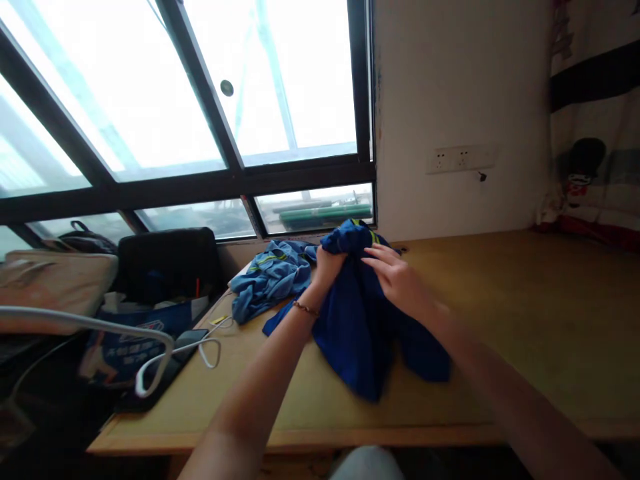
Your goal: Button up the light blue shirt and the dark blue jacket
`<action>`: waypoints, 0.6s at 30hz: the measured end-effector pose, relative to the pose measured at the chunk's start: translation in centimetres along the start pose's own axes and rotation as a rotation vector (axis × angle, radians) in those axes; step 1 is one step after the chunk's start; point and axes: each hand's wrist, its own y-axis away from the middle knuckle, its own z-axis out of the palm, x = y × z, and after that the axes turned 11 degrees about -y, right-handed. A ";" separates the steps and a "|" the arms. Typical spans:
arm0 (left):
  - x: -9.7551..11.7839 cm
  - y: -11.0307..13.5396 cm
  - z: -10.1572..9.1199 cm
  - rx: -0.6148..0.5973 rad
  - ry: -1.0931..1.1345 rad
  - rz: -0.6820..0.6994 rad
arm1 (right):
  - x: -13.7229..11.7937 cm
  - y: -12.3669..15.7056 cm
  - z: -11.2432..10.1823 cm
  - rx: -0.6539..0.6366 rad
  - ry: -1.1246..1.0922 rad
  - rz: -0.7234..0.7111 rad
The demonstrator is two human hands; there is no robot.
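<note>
A dark blue garment (357, 327) with yellow-green stripes hangs bunched over the wooden table, its lower part spread on the tabletop. My left hand (329, 265), with a beaded bracelet on the wrist, is closed around the gathered upper part of the cloth. Fingers apart, my right hand (397, 277) lies against the right side of the garment, not visibly gripping it. Just left of it rests a crumpled lighter blue garment (275, 273) that also carries a yellow-green stripe. Which part of the dark garment is bunched at the top I cannot tell.
The wooden table (525, 320) reaches toward a wall with a power socket (463, 159) and a patterned curtain (585, 133). On the left are a phone (193, 337), a white cable (213, 353), a pale curved bar (90, 319) and a black chair (170, 260). Windows stand behind.
</note>
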 end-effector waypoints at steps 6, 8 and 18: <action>0.8 -2.8 -9.9 0.494 -0.462 0.238 | 2.7 4.4 -3.7 0.309 0.175 0.046; -1.2 -1.2 -11.2 0.516 -0.674 0.191 | 5.9 7.7 -3.0 0.328 0.222 0.135; -0.8 14.4 -11.4 -0.276 -0.719 -0.103 | 12.7 15.6 0.7 0.215 0.292 0.490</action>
